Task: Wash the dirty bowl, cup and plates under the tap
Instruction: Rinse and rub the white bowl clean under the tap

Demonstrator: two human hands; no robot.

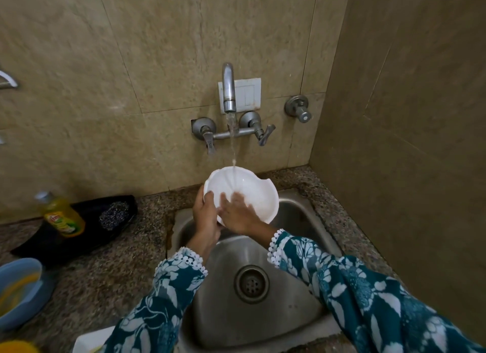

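I hold the white bowl (pixel 242 187) over the sink (pixel 297 210), straight under the tap (pixel 228 90) at twelve o'clock, water running into it. My left hand (pixel 206 216) clamps its nine o'clock rim, thumb inside; my right hand (pixel 238 216) lies flat and spread inside it, gripping nothing.

You face a speckled granite counter (pixel 86 281) that runs along a tiled wall, brown and grey in tone. A steel sink (pixel 294 216) is set into it on your right side. To your left, a black tray (pixel 79 245) lies on the stone, carrying a yellow dish soap bottle (pixel 61 216) and a steel scrubber (pixel 114 216). Nearer you at the left edge sits a blue bowl (pixel 18 292) smeared with yellow residue. Something yellow (pixel 18 347) shows at the bottom left corner, and a white object (pixel 90 341) sits just beside the sink's near edge, both too cut off to identify.
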